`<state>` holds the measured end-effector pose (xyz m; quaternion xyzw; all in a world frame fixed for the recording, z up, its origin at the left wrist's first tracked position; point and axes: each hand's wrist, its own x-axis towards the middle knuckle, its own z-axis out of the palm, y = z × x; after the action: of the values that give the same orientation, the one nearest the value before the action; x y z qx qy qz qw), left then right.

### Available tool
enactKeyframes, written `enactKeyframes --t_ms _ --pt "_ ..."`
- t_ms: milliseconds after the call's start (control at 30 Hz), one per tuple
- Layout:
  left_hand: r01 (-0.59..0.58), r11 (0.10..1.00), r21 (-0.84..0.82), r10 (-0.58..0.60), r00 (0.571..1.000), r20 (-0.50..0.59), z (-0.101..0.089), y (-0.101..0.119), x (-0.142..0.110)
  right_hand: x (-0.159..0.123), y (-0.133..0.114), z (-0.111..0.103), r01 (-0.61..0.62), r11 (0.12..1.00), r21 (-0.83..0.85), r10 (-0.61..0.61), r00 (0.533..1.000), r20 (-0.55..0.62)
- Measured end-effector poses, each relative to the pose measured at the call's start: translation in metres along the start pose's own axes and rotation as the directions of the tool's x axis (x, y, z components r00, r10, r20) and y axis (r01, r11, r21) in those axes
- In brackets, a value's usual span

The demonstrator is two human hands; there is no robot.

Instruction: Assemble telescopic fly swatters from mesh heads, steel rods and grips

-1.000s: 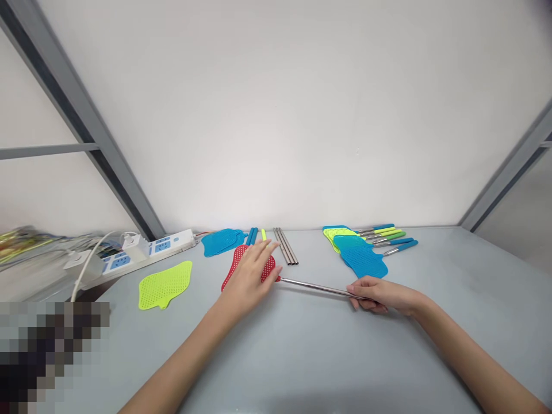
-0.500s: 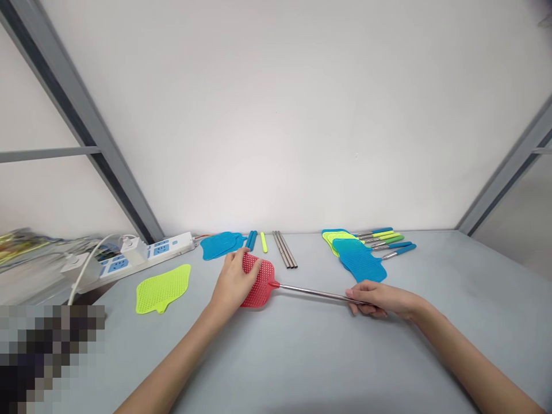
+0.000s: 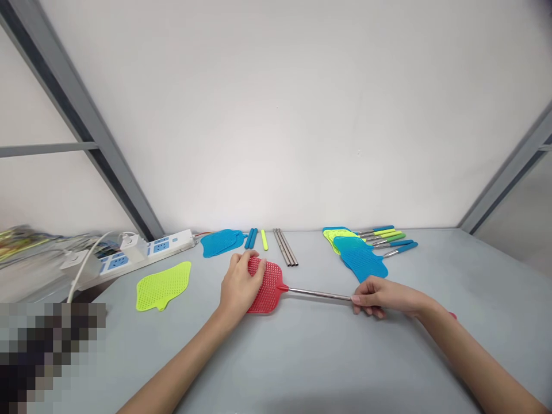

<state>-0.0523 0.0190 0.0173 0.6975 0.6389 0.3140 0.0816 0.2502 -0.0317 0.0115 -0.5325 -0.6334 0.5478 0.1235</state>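
My left hand (image 3: 244, 283) grips the far side of the perforated head of a red fly swatter (image 3: 271, 287), fingers behind it and thumb across its face. From the head a thin metal rod (image 3: 319, 294) runs to the right. My right hand (image 3: 371, 296) is closed around that rod, pinching it between thumb and fingers. A small red tip (image 3: 452, 315) peeks out past my right forearm; the stretch between is hidden by the arm.
A loose yellow-green swatter head (image 3: 164, 286) lies at left, blue heads (image 3: 222, 242) behind. Blue grips (image 3: 250, 238), a yellow grip (image 3: 264, 240) and metal tubes (image 3: 285, 248) lie mid-back. Assembled swatters (image 3: 361, 259) are piled back right. A power strip (image 3: 172, 244) runs along the left.
The red swatter and my left hand have shifted slightly right. My right hand sits closer to the red head along the rod, and a red tip now shows beyond the right forearm.
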Motion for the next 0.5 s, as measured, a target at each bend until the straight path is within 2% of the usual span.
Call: enactKeyframes --t_ms 167,300,500 --pt "0.043 0.999 0.027 -0.042 0.998 -0.051 0.001 0.007 -0.005 0.005 -0.001 0.005 0.01 1.0 0.026 -0.008 0.998 -0.065" --pt "0.064 0.997 0.043 -0.061 0.995 -0.074 0.004 0.01 -0.011 0.008 -0.001 0.006 -0.011 0.998 0.056 0.015 0.997 -0.069" --pt "0.095 0.993 0.066 -0.089 0.992 -0.087 0.005 0.012 -0.015 0.006 -0.005 0.012 -0.05 0.993 0.11 0.048 0.999 0.013"
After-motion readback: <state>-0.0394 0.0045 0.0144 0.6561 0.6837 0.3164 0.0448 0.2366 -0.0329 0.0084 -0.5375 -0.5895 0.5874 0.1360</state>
